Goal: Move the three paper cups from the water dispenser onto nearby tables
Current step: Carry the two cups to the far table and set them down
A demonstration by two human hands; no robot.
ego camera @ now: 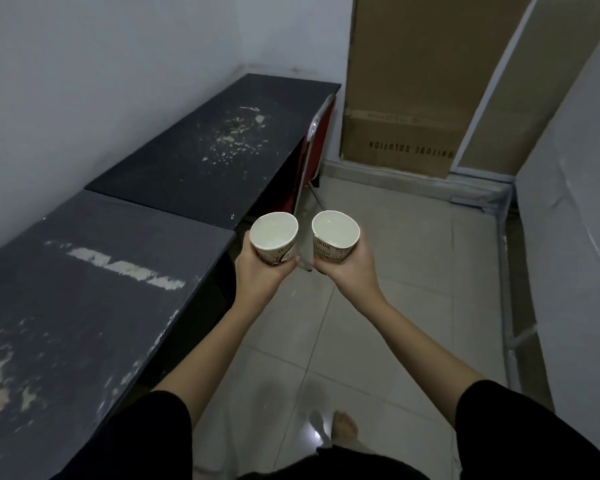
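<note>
Both hands are out in front of the person over the tiled floor (388, 306), each wrapped around a paper cup. The left hand (258, 271) grips the left cup (274, 239) just beside the near corner of the far bench (201, 147); the right hand (352, 268) grips the right cup (335, 235), further from that bench. The cups stand upright, close together but apart (their printed sides partly hidden by fingers). The near bench (84, 289), scuffed and pale-stained, abuts the far bench's front end.

Two paper cups (273, 237) (335, 233), two hands (260, 268) (352, 268), two dark tables (84, 289) (205, 150), one red chair (317, 140), one cardboard box (413, 98).
</note>
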